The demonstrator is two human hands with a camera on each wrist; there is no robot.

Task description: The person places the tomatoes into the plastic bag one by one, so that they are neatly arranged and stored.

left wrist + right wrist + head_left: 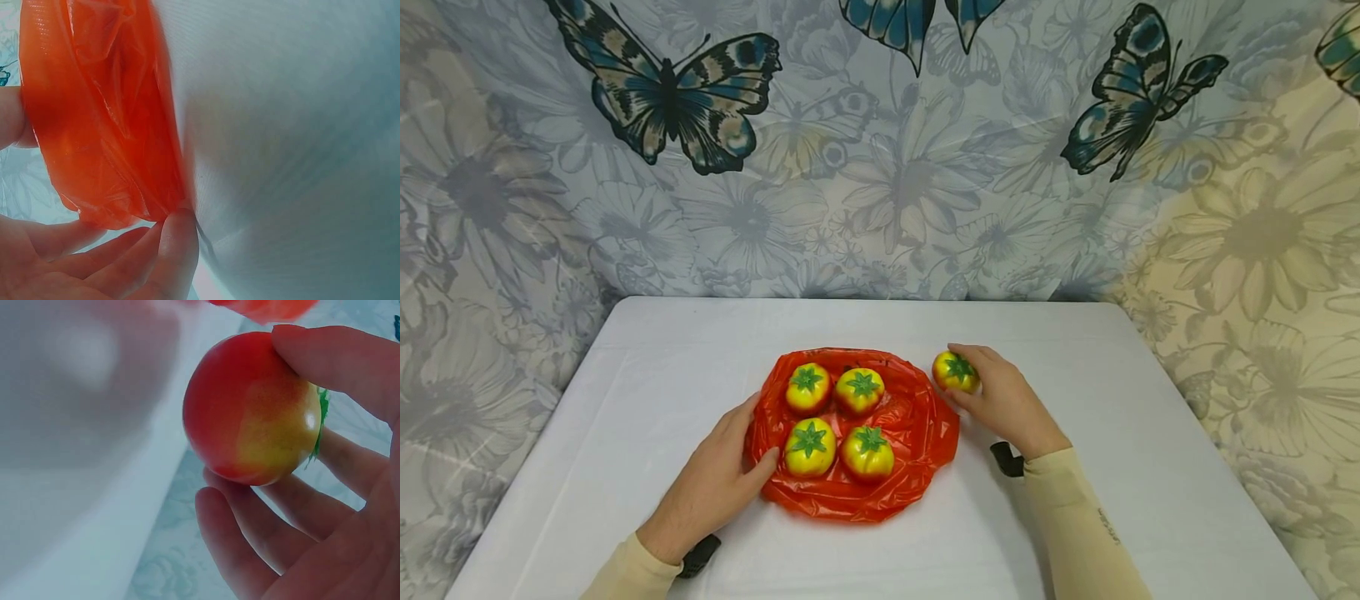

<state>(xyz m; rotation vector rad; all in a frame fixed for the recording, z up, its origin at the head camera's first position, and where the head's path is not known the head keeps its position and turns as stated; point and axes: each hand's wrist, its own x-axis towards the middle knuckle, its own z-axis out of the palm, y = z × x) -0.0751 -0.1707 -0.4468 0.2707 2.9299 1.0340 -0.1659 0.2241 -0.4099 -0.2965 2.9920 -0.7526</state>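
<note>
A red plastic bag (917, 425), its rim spread wide, rests on the table with several red-and-yellow toy tomatoes (808, 448) in it, green star-shaped tops facing up. At the bag's left side, my left hand (718, 471) holds its edge; in the left wrist view the fingers (178, 240) touch the crinkled plastic. To the right of the bag, my right hand (1011, 404) grips another toy tomato (950, 372) between thumb and fingers. The right wrist view shows that tomato (244, 412) red underneath and yellow near its green top, held above the table.
A white-covered table (685, 350) stands against a wall (910, 192) with flower and butterfly patterns. Dark straps (1006, 460) sit under both wrists. The table's back edge lies beyond the bag.
</note>
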